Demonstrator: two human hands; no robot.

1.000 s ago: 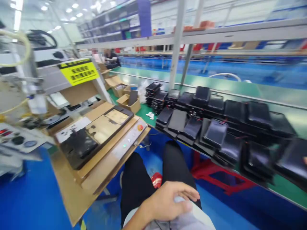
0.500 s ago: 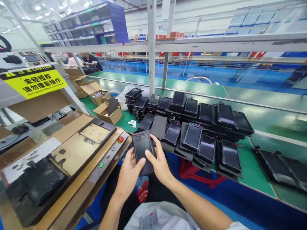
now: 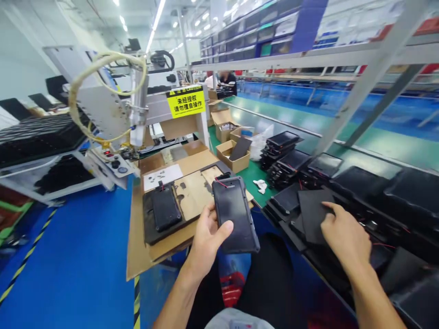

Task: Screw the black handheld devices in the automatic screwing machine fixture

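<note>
In my left hand (image 3: 209, 235) is a black rugged handheld device (image 3: 235, 214) with a dark screen and a thin red wire at its top. My thumb lies over the screen's left edge and my fingers wrap behind. My right hand (image 3: 346, 235) is out over the stacked devices on the right, its bent fingers gripping the right edge of a flat black sheet (image 3: 310, 217). Another black device (image 3: 166, 208) lies in the left end of the dark fixture (image 3: 192, 224) on the machine bed.
Stacked devices (image 3: 286, 160) line the green bench to the right. Open cardboard boxes (image 3: 235, 155) and a crumpled white scrap (image 3: 259, 186) sit behind. A machine with a hose and yellow caution sign (image 3: 187, 103) stands at left. A metal post (image 3: 373, 77) rises on the right.
My view has swung left. My right hand has let go of the device and moved to the black sheet on the right. The device stays in my left hand.
</note>
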